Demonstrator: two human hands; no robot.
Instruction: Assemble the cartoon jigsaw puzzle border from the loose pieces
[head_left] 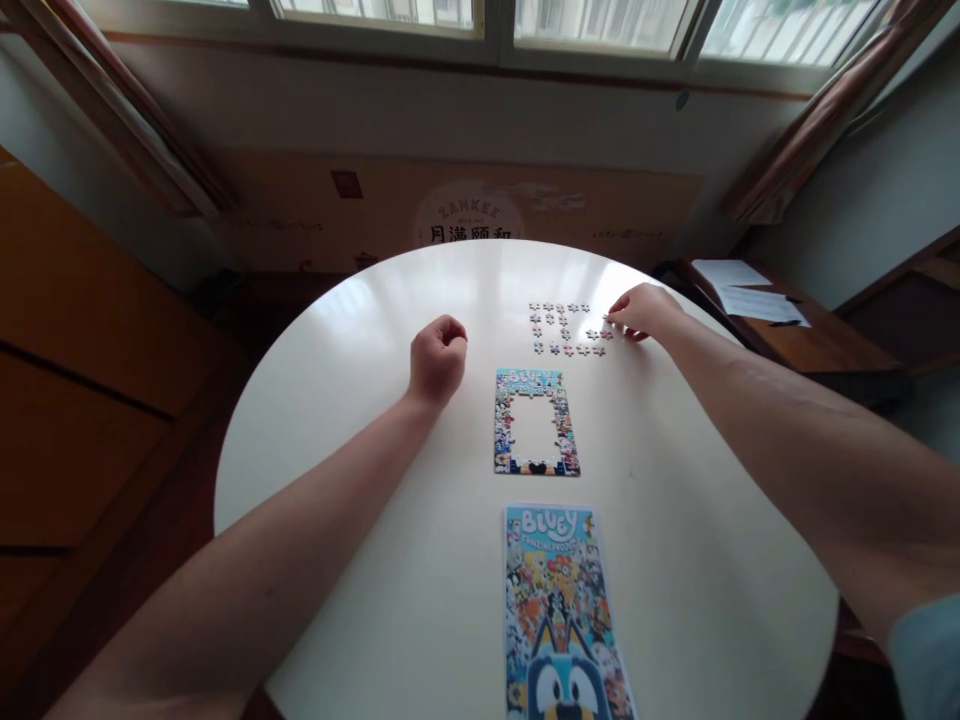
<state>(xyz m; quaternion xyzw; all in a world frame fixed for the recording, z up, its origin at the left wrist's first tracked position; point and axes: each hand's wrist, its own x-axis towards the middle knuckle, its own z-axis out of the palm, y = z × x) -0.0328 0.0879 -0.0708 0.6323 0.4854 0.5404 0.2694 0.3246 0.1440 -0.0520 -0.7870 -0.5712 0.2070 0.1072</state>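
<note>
My left hand (439, 358) rests as a closed fist on the white table, left of the puzzle, with nothing seen in it. At the right end of the loose puzzle pieces (564, 333), my right hand (637, 312) pinches a small puzzle piece (610, 319) between thumb and fingertips. The loose pieces lie in rough rows. Nearer to me is the partly assembled puzzle (562, 425), a frame of joined pieces with an open middle. Below it lies a colourful Bluey picture sheet (559, 610), showing a blue dog's face at the bottom.
The round white table (360, 500) has its curved edge on both sides. Beyond its right edge stands a brown side table (817, 335) with papers (750, 290) and pens. An orange cabinet (82, 400) is at the left, and a printed board leans behind the table.
</note>
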